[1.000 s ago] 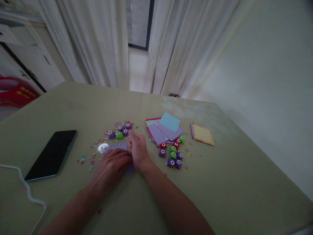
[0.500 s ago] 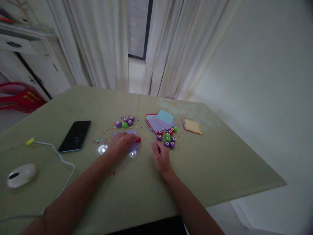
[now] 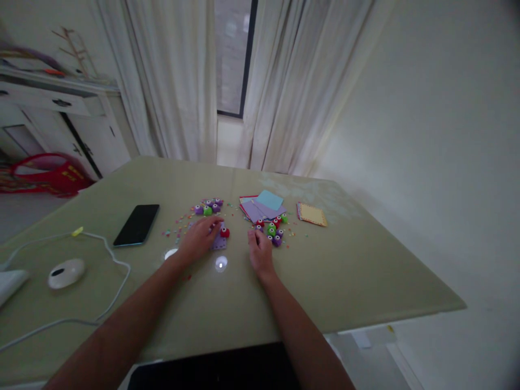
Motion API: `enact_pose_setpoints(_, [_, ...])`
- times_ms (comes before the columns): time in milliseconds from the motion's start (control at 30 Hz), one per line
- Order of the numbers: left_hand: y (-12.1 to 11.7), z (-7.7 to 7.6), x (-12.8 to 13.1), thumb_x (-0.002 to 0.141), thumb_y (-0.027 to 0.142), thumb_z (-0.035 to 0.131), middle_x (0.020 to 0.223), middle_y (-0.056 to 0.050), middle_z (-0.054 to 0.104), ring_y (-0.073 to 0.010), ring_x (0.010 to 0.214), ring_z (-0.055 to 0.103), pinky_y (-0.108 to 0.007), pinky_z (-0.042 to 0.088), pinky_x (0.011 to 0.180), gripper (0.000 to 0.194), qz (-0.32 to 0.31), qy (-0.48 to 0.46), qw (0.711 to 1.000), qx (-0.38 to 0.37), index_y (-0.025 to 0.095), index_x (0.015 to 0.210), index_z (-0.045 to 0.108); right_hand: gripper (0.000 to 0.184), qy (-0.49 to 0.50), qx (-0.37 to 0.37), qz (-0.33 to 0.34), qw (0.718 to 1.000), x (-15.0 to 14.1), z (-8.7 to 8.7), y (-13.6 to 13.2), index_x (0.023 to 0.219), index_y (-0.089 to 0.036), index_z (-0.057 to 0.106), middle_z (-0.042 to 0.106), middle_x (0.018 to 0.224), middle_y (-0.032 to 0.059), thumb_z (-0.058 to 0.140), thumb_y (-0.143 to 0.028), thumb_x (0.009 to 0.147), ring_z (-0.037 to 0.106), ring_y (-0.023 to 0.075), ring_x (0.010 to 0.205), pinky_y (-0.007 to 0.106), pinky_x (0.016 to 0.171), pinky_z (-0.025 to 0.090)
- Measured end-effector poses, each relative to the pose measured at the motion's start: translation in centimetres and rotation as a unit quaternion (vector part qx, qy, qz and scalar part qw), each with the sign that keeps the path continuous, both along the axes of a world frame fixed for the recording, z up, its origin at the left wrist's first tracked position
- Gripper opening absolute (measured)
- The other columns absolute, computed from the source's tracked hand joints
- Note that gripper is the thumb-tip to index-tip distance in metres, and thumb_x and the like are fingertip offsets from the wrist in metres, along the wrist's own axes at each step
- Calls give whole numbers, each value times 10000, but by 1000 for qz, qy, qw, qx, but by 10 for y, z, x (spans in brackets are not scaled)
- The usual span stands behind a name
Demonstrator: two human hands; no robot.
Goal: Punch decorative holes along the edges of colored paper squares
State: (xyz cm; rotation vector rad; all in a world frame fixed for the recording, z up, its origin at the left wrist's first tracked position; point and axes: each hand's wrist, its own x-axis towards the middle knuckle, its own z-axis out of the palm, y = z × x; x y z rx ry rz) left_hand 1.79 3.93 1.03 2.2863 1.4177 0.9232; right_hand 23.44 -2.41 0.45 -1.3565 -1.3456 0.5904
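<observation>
My left hand lies flat, fingers stretched, on a purple paper sheet on the green table. A small red punch sits at the sheet's right edge, just past my fingertips. My right hand rests on the table with its fingers loosely curled and nothing seen in them. It is just short of a cluster of red, green and purple punches. Another group of purple and green punches lies beyond my left hand.
A stack of coloured paper and a yellow pad lie behind the punches. A black phone, a white mouse and its cable are at the left. Paper bits are scattered about. Curtains hang behind the table.
My right hand has come off the purple sheet and moved right toward the punch cluster. The red punch now shows by the sheet. The view pulled back and up.
</observation>
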Motion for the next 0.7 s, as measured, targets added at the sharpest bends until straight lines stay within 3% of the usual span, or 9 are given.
enact_pose_setpoints(133, [9,9,-1,1021,488,474,968,-91,804,-258,839,737,-359,566,779,418,18,15,999,-34,185,1032,761,466,-5,-3,-2,1000,0,-3,3,655,-243,416,409,611,-54,456,-553,1001,385,149,609,289,596,256])
enact_pose_setpoints(233, [21,15,-6,970,474,539,876,-86,795,-273,809,736,-369,558,764,367,29,49,997,-49,198,912,774,460,-13,-6,0,1000,1,-5,5,672,-240,424,422,625,-51,433,-536,1023,405,152,621,284,603,273])
enact_pose_setpoints(333, [28,15,-9,962,416,535,1040,-133,808,-318,993,737,-440,552,932,337,45,79,995,-35,191,989,785,372,-32,-10,21,999,0,-6,4,748,-217,530,493,660,-40,478,-467,1019,464,160,647,277,625,316])
enact_pose_setpoints(467, [28,5,-8,984,373,498,1257,-134,771,-335,1226,670,-496,473,1122,353,29,107,994,-8,220,1126,783,190,-69,-8,62,996,-3,-6,3,1008,-179,691,645,861,12,582,-332,981,558,170,745,282,718,408])
enact_pose_setpoints(700, [24,-16,-17,1016,363,461,1233,-115,742,-321,1173,665,-497,495,1097,374,-8,121,992,21,244,1168,782,361,-237,-59,90,966,-11,-1,9,1378,-193,655,688,1266,110,575,-261,1032,663,216,1027,331,924,506])
